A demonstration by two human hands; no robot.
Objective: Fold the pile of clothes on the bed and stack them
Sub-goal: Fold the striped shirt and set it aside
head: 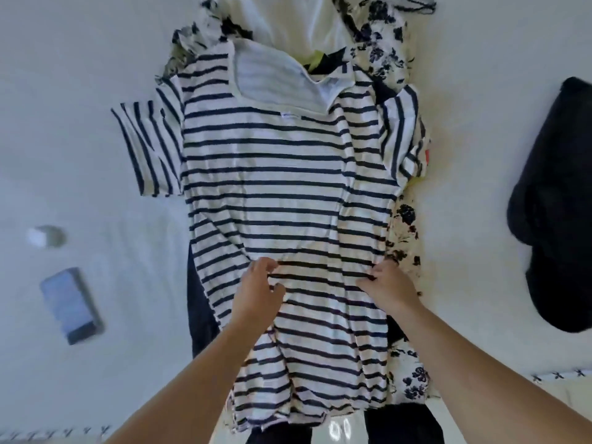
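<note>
Head view: striped shirt [282, 187] spread flat mid-bed [80, 91], collar toward 12 o'clock. Left hand [256, 290] and right hand [389, 285] both pinching its fabric near 6 o'clock. Phone [72, 304] at 8 o'clock.

A bed with a plain white sheet [96, 75] carries a heap of clothes [378, 46] up its middle. On its left lie a dark rectangular phone [72, 306] and a small white-and-grey object [45, 236]; a black garment [557, 200] lies well apart at right.
</note>
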